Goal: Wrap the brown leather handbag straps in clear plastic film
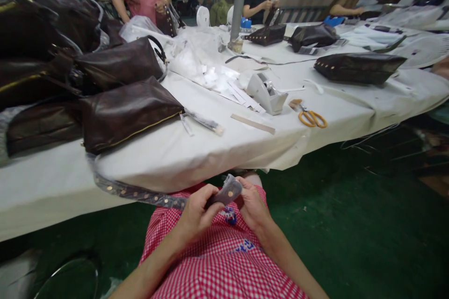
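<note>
Over my lap, my left hand (199, 212) is closed around a dark bag strap (140, 194) dotted with round gold studs and wrapped in clear plastic. The strap runs left from my grip and up to the table edge, beside a dark brown leather bag (133, 114) with a gold zipper. My right hand (250, 201) pinches the strap's free end, which sticks up between both hands. A red-and-white checked apron (213, 268) lies beneath my hands. Whether the strap's far end joins the bag is hard to see.
More dark bags (115, 63) are piled at the left of the white-covered table (196, 159). A tape dispenser (267, 93), orange-handled scissors (312, 118), a tan strip (252, 124) and plastic wrapping (189, 51) lie on it. Several people work across the table.
</note>
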{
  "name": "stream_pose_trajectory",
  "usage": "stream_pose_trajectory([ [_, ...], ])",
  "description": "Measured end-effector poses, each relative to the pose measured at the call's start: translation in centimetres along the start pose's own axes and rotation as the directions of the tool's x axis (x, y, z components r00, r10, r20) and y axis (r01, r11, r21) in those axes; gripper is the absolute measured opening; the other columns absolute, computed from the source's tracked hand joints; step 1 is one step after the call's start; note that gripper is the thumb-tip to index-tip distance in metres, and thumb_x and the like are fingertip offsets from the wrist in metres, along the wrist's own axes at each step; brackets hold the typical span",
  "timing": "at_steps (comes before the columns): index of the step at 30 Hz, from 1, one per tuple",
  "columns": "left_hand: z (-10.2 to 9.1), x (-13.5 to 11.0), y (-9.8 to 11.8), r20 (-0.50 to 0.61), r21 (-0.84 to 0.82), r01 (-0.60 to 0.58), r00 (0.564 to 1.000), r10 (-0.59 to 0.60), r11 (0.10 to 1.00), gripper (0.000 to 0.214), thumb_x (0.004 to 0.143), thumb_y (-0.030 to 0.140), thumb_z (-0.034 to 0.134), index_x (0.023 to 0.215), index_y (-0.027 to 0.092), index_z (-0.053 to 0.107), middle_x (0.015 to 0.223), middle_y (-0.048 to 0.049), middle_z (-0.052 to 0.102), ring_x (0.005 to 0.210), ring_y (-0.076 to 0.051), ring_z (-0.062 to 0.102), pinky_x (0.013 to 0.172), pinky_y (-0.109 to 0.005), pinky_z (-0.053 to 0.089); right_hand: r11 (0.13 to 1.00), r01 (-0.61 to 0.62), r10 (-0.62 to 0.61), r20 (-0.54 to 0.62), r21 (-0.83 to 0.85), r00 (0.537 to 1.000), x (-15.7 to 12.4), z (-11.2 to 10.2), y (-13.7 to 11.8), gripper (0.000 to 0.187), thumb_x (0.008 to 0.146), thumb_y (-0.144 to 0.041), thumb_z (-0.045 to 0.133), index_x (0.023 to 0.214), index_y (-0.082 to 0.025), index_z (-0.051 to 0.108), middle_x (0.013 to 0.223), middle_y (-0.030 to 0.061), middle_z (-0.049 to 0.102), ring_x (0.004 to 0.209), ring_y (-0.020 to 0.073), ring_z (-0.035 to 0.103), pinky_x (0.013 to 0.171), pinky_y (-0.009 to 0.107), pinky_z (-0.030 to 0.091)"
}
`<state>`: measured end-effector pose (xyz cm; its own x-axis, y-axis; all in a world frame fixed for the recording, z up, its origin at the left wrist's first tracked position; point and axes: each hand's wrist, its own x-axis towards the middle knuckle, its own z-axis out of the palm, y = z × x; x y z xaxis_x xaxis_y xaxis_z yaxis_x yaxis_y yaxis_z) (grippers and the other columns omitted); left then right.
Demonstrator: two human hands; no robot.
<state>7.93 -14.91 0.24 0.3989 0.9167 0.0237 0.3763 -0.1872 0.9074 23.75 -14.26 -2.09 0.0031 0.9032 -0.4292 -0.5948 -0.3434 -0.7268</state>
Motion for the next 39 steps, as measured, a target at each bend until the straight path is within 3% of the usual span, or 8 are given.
stream_pose_trajectory([
  [4, -0.3, 0.6, -0.1, 0.009, -0.025, -0.027, 1.000, 0.027, 0.999, 0.008, 0.086, 0.025, 0.056, 0.084, 0.018, 0.057, 0.082, -0.0024, 0.059, 0.075, -0.016, 0.053, 0.071, -0.027, 0.043, 0.989, -0.117, 0.113, 0.045, 0.094, 0.993, 0.1, 0.4, 0.6, 0.013, 0.061, -0.023, 0.072, 0.069, -0.020, 0.062, 0.065, -0.0031, 0.062, 0.058, 0.0121, 0.052, 0.059, 0.026, 0.045],
  [10, -1.2, 1.6, 0.0, 0.179, -0.019, -0.012, 0.984, 0.015, 1.000, 0.036, 0.085, 0.023, 0.058, 0.121, 0.019, 0.057, 0.111, -0.0075, 0.067, 0.098, -0.021, 0.060, 0.091, -0.033, 0.045, 0.935, -0.303, 0.289, 0.100, 0.182, 0.952, 0.2, 0.3, 2.2, 0.014, 0.063, -0.026, 0.072, 0.071, -0.020, 0.063, 0.064, -0.0032, 0.063, 0.059, 0.0125, 0.055, 0.059, 0.026, 0.044],
  [18, 0.2, 0.8, -1.1, 0.096, 0.068, -0.115, 0.989, 0.109, 0.991, 0.015, 0.089, 0.025, 0.055, 0.083, 0.016, 0.067, 0.081, -0.0061, 0.066, 0.076, -0.017, 0.058, 0.073, -0.028, 0.046, 0.991, -0.134, 0.134, 0.001, -0.009, 0.991, -0.7, -0.1, 1.8, 0.015, 0.059, -0.023, 0.073, 0.069, -0.019, 0.062, 0.059, -0.0062, 0.058, 0.055, 0.0092, 0.049, 0.055, 0.021, 0.039],
  [24, -0.4, 1.8, -0.3, 0.046, -0.233, 0.177, 0.984, -0.170, 0.956, 0.018, 0.078, 0.031, 0.065, 0.069, 0.015, 0.063, 0.061, 0.0020, 0.055, 0.057, -0.011, 0.048, 0.056, -0.022, 0.038, 0.948, 0.013, -0.013, 0.003, -0.318, 1.000, -1.1, -0.7, 1.3, 0.022, 0.077, -0.039, 0.064, 0.088, -0.021, 0.069, 0.078, 0.0009, 0.068, 0.069, 0.0149, 0.059, 0.062, 0.026, 0.046],
  [26, -1.0, 2.4, -0.4, 0.058, -0.351, 0.261, 0.965, -0.257, 0.899, 0.022, 0.074, 0.032, 0.068, 0.066, 0.015, 0.058, 0.058, 0.0038, 0.051, 0.053, -0.010, 0.044, 0.052, -0.021, 0.034, 0.832, 0.241, -0.296, -0.032, -0.500, 0.955, -1.5, -1.3, 0.9, 0.021, 0.084, -0.038, 0.060, 0.092, -0.022, 0.068, 0.086, 0.0033, 0.069, 0.078, 0.0177, 0.062, 0.070, 0.030, 0.049],
  [29, -1.6, 3.1, -0.8, 0.100, -0.470, 0.315, 0.947, -0.305, 0.825, 0.024, 0.071, 0.033, 0.071, 0.066, 0.015, 0.056, 0.058, 0.0047, 0.050, 0.053, -0.008, 0.042, 0.052, -0.020, 0.033, 0.466, 0.520, -0.631, 0.143, -0.716, 0.763, -2.1, -2.2, 0.4, 0.014, 0.086, -0.027, 0.060, 0.095, -0.024, 0.070, 0.093, 0.0055, 0.070, 0.087, 0.0204, 0.064, 0.082, 0.035, 0.051],
  [33, -1.3, 3.6, -0.7, 0.156, -0.526, 0.337, 0.941, -0.301, 0.781, 0.025, 0.069, 0.032, 0.073, 0.066, 0.015, 0.055, 0.058, 0.0061, 0.047, 0.052, -0.007, 0.039, 0.051, -0.019, 0.031, 0.172, 0.691, -0.604, 0.479, -0.702, 0.637, -1.8, -2.6, 0.6, 0.029, 0.090, -0.017, 0.051, 0.112, -0.025, 0.069, 0.111, 0.0089, 0.071, 0.105, 0.0236, 0.065, 0.092, 0.039, 0.051],
  [39, 0.0, 3.3, 1.0, 0.090, -0.456, 0.298, 0.953, -0.289, 0.839, 0.023, 0.071, 0.032, 0.070, 0.081, 0.013, 0.060, 0.069, 0.0030, 0.056, 0.062, -0.010, 0.048, 0.058, -0.021, 0.038, -0.038, 0.627, -0.633, 0.505, -0.778, 0.587, -0.4, -2.8, 1.4, 0.027, 0.093, -0.017, 0.043, 0.086, -0.020, 0.069, 0.079, 0.0073, 0.069, 0.073, 0.0175, 0.064, 0.067, 0.028, 0.050],
])
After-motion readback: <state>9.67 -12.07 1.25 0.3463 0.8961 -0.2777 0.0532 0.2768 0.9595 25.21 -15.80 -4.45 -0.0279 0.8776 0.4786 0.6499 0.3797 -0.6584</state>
